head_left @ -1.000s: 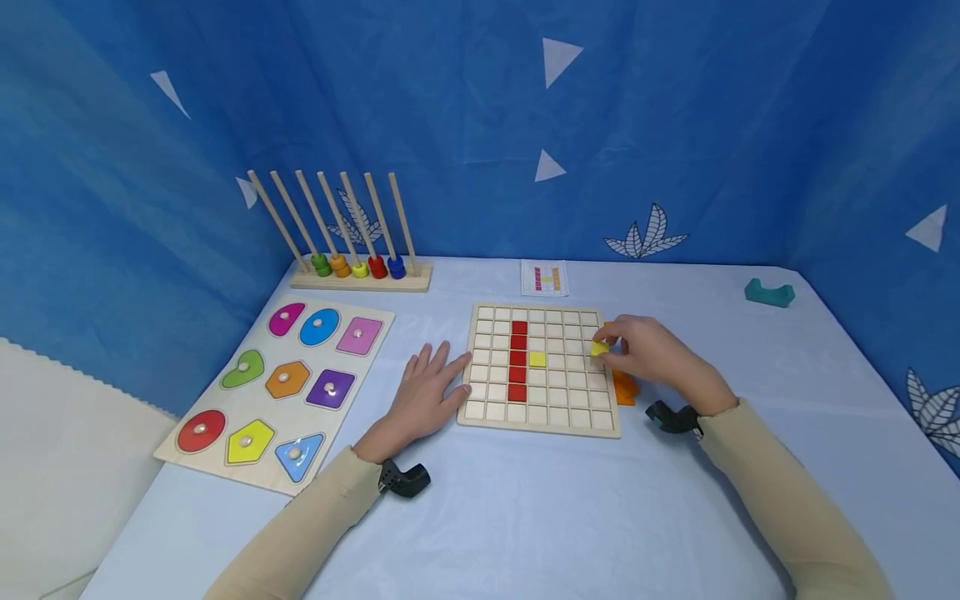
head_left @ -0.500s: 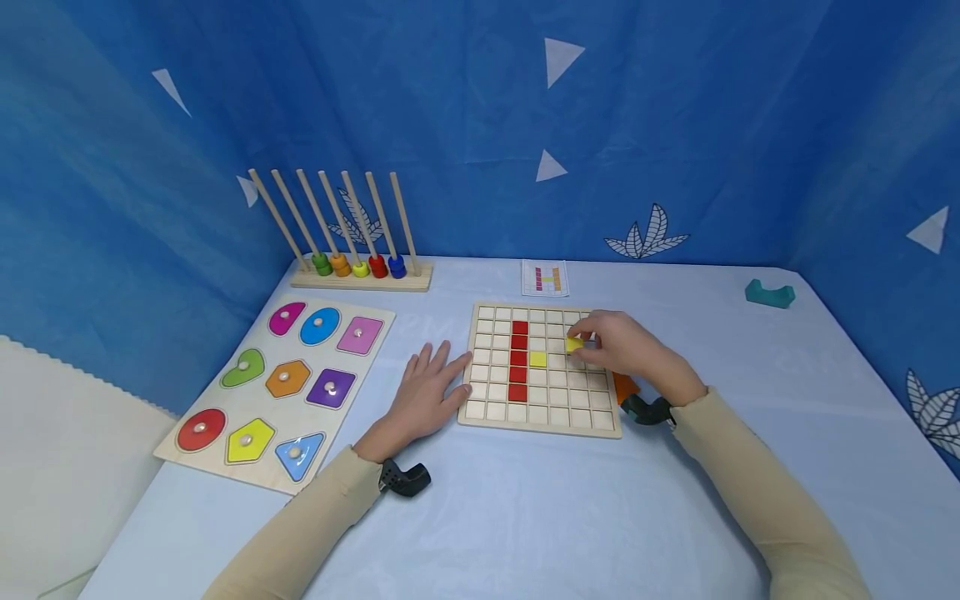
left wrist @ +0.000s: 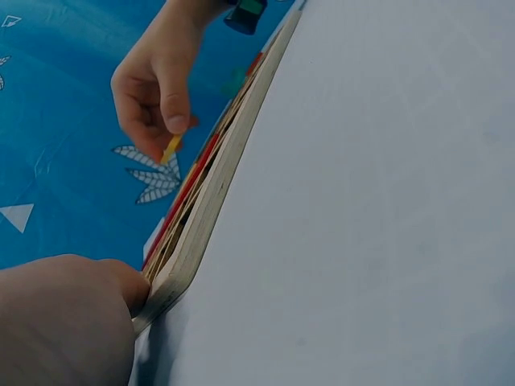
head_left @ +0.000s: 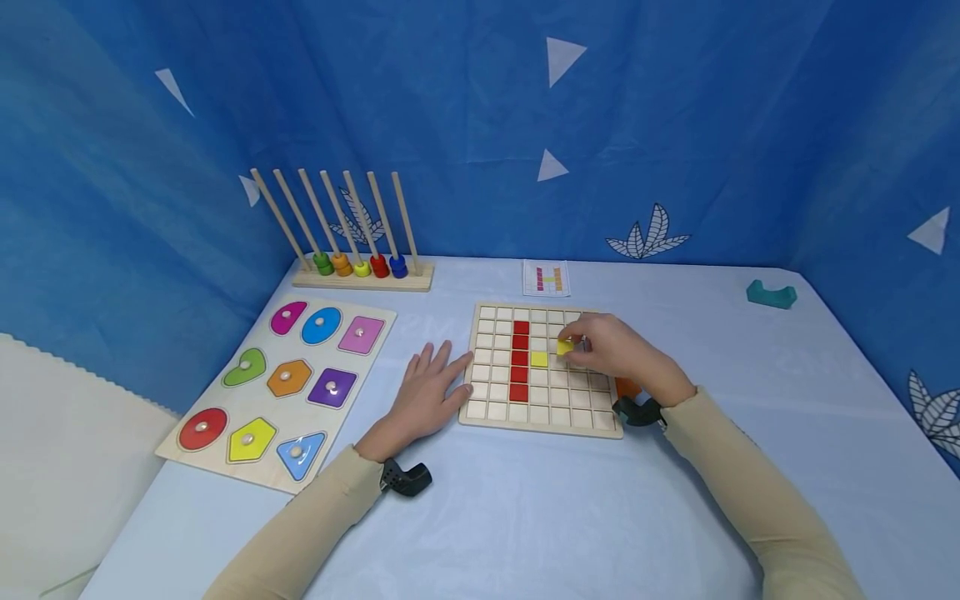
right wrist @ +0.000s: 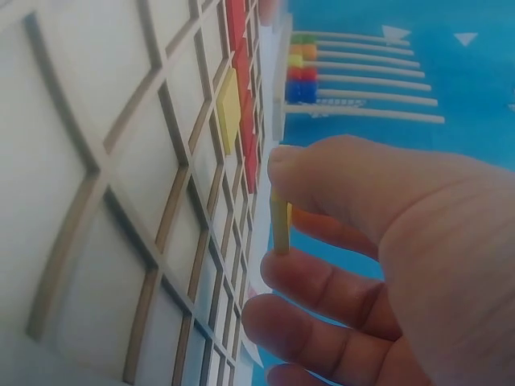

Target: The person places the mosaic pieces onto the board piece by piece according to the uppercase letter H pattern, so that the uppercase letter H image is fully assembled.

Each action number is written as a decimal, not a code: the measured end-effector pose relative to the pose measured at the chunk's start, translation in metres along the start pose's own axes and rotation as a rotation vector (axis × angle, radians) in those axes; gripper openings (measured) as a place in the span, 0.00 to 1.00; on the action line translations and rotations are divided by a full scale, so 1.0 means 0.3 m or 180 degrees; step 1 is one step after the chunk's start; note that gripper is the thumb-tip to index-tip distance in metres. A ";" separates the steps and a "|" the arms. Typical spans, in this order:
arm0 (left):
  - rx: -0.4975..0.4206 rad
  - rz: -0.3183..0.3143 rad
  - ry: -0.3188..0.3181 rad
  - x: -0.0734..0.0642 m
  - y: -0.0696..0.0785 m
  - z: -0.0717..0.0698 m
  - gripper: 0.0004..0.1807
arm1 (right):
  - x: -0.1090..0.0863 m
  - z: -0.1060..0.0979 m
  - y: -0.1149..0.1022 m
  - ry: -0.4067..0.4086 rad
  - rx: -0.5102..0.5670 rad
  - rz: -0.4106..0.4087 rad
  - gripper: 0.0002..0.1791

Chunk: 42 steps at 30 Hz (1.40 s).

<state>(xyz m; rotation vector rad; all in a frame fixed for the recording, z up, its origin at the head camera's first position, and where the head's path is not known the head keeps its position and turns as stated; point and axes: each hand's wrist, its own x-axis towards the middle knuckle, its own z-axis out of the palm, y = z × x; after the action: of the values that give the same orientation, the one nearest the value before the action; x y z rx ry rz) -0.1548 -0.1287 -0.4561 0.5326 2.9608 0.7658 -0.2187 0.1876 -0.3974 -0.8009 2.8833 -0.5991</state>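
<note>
Presently inspected: wooden grid board (head_left: 500, 373), touched by spread left hand (head_left: 431, 390), overhung by pinching right hand (head_left: 611, 346). Judged outstanding against pattern card (head_left: 546, 278): orange column (head_left: 557, 279). Found seated: five-tile red column (head_left: 520, 358), one yellow tile (head_left: 539, 359). Pinched above board, unseated: second yellow tile (head_left: 565, 347).

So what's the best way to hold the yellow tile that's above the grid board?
Probably by two opposite edges, from above on the right. The yellow tile is thin and flat, so its edges suit a pinch and its underside is left free to face the grid board. The right hand does this: thumb on one edge, finger opposite.
</note>
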 end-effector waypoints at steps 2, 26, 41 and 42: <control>-0.0007 -0.0001 -0.0001 0.001 0.000 -0.001 0.31 | 0.000 0.000 -0.002 0.0002 -0.0013 -0.0008 0.18; 0.0022 -0.0002 0.0017 0.003 -0.004 0.005 0.32 | 0.002 0.021 0.002 -0.0055 0.0022 -0.0185 0.16; -0.0015 0.0039 0.0044 -0.002 0.003 -0.002 0.31 | 0.012 0.042 0.006 -0.0107 -0.0058 -0.0255 0.16; -0.0019 0.0038 0.0044 -0.002 0.004 -0.003 0.31 | 0.013 0.043 0.007 -0.0109 -0.0057 -0.0248 0.16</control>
<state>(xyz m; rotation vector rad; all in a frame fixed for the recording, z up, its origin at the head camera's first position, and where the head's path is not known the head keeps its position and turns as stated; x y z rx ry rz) -0.1540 -0.1284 -0.4549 0.5474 2.9696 0.7821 -0.2205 0.1828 -0.4101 -0.9205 2.8419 -0.5622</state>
